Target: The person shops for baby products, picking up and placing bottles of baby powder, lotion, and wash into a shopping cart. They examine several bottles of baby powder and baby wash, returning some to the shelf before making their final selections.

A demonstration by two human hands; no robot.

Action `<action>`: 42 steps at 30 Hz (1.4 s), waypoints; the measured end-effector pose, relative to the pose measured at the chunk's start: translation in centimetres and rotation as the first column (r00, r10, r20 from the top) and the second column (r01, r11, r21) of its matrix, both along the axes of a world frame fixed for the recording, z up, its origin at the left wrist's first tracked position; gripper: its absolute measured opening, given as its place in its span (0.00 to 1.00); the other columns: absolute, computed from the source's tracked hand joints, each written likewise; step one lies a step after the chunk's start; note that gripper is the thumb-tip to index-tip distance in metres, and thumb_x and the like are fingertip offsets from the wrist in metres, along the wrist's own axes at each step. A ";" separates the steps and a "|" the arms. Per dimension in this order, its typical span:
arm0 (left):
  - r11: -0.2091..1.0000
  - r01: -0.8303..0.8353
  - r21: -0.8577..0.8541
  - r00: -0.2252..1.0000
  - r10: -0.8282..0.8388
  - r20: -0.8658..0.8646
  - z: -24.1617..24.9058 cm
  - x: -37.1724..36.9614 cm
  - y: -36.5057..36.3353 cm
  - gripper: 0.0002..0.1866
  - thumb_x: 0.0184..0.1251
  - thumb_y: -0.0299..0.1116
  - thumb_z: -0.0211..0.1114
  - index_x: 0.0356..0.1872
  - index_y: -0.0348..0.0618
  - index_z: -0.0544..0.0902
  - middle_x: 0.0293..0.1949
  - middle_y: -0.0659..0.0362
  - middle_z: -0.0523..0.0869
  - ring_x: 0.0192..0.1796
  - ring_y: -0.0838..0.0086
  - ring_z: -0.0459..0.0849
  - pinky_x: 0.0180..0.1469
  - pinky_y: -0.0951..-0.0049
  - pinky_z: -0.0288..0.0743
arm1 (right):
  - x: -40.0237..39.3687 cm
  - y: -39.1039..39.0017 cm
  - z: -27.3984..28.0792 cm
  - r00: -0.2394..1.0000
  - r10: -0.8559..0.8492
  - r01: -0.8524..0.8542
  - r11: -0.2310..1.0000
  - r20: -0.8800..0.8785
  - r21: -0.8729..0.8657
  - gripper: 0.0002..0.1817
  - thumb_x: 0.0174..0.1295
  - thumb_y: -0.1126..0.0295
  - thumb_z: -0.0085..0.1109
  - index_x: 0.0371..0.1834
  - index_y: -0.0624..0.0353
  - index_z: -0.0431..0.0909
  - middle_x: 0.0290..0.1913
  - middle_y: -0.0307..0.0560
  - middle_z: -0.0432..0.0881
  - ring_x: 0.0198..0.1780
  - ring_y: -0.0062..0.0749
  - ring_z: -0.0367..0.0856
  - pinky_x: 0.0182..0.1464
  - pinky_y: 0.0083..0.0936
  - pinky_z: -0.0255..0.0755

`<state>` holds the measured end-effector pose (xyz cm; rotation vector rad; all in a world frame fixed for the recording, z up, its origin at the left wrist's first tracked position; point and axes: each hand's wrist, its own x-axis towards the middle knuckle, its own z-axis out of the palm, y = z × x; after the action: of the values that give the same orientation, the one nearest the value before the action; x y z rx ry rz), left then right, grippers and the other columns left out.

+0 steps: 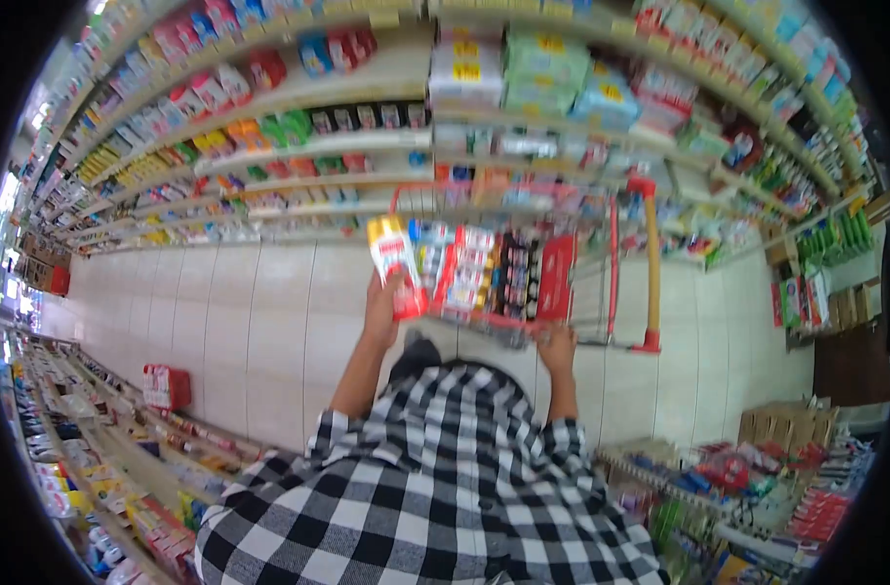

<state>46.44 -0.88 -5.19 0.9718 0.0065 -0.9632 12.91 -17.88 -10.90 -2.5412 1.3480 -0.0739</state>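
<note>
My left hand point(384, 298) is closed around a white and red bottle point(394, 255) with a yellow top, tilted beside the near left corner of a shopping cart. The bottle's small print is blurred. My right hand point(557, 343) grips the near side of the red-trimmed shopping cart point(613, 263). Inside the cart are rows of small white and red packs point(469, 265), dark bottles point(516, 275) and a flat red box point(557, 277). Blue and white items stand at the cart's left end, partly hidden by the bottle.
Long shelves point(367, 93) of bottles and packs run behind the cart. The yellow cart handle point(652, 258) is at the right. A red carton point(167, 387) sits on the tiled floor point(269, 312) at left. More stocked shelves point(103, 419) and cardboard boxes point(786, 426) flank me.
</note>
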 end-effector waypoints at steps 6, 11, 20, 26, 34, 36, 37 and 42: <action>0.984 -0.078 0.162 0.996 0.085 -0.038 2.3 0.6 1.4 0.18 0.70 0.36 0.58 0.55 0.38 0.70 0.41 0.46 0.85 0.36 0.63 0.87 0.39 0.67 0.83 | -0.7 -0.2 2.7 0.995 -0.008 -0.003 0.995 0.102 0.103 0.15 0.55 0.53 0.66 0.39 0.49 0.85 0.40 0.38 0.84 0.49 0.36 0.77 0.61 0.39 0.59; 0.957 -0.106 0.269 0.992 0.119 -0.031 1.6 0.2 4.2 0.18 0.69 0.37 0.59 0.54 0.38 0.70 0.42 0.45 0.85 0.36 0.63 0.87 0.40 0.67 0.84 | -1.6 -0.1 3.8 0.996 -0.066 0.062 0.996 0.058 0.066 0.21 0.45 0.47 0.73 0.33 0.51 0.84 0.34 0.37 0.82 0.45 0.36 0.77 0.58 0.38 0.60; 0.928 -0.096 0.360 0.995 0.102 0.003 0.5 -0.5 6.1 0.23 0.69 0.41 0.56 0.58 0.38 0.65 0.46 0.43 0.82 0.36 0.63 0.86 0.41 0.65 0.84 | -5.0 -1.2 2.5 0.994 -0.056 0.059 0.998 0.092 -0.034 0.19 0.48 0.51 0.73 0.26 0.56 0.82 0.29 0.41 0.80 0.40 0.39 0.77 0.54 0.36 0.63; 0.938 -0.034 0.344 0.999 0.032 0.014 0.5 -0.5 4.9 0.23 0.70 0.41 0.56 0.58 0.38 0.65 0.46 0.43 0.82 0.37 0.63 0.86 0.42 0.65 0.84 | -6.6 -1.3 1.8 0.971 -0.216 0.220 0.975 0.107 -0.024 0.20 0.58 0.54 0.65 0.20 0.59 0.80 0.22 0.43 0.78 0.34 0.40 0.75 0.54 0.36 0.64; 0.945 0.052 0.324 0.999 -0.053 -0.006 0.2 -1.0 1.5 0.16 0.69 0.35 0.58 0.52 0.37 0.71 0.41 0.49 0.84 0.35 0.66 0.86 0.39 0.69 0.83 | -9.1 -1.1 0.5 0.949 -0.294 0.299 0.954 0.110 -0.029 0.22 0.62 0.58 0.61 0.16 0.64 0.76 0.19 0.50 0.76 0.29 0.47 0.73 0.52 0.39 0.66; 0.955 0.058 0.289 0.997 -0.070 0.033 -0.3 -1.4 0.8 0.16 0.70 0.35 0.58 0.53 0.36 0.72 0.40 0.50 0.84 0.35 0.67 0.86 0.40 0.68 0.83 | -9.8 -1.0 0.6 0.945 -0.313 0.318 0.947 0.092 -0.043 0.22 0.62 0.59 0.60 0.15 0.64 0.75 0.18 0.51 0.75 0.28 0.48 0.73 0.52 0.40 0.66; 0.947 0.079 0.310 0.995 -0.094 0.034 0.2 -1.6 0.3 0.17 0.70 0.35 0.58 0.53 0.36 0.72 0.40 0.51 0.84 0.37 0.67 0.86 0.39 0.68 0.83 | -9.5 -1.0 1.2 0.945 -0.319 0.323 0.945 0.076 -0.046 0.23 0.61 0.59 0.60 0.14 0.65 0.75 0.18 0.52 0.75 0.28 0.49 0.73 0.52 0.41 0.66; 0.928 0.188 0.320 0.979 -0.203 0.012 0.2 -2.0 -1.1 0.18 0.70 0.38 0.56 0.55 0.39 0.70 0.41 0.48 0.85 0.35 0.64 0.87 0.38 0.66 0.83 | -9.6 -1.1 0.6 0.908 -0.363 0.392 0.912 0.212 -0.121 0.27 0.65 0.55 0.55 0.11 0.62 0.77 0.14 0.49 0.77 0.22 0.48 0.72 0.52 0.38 0.64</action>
<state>44.46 -1.98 -4.94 1.3106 0.0286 -1.1464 3.28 -18.94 -10.27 -2.2823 1.8001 -0.5004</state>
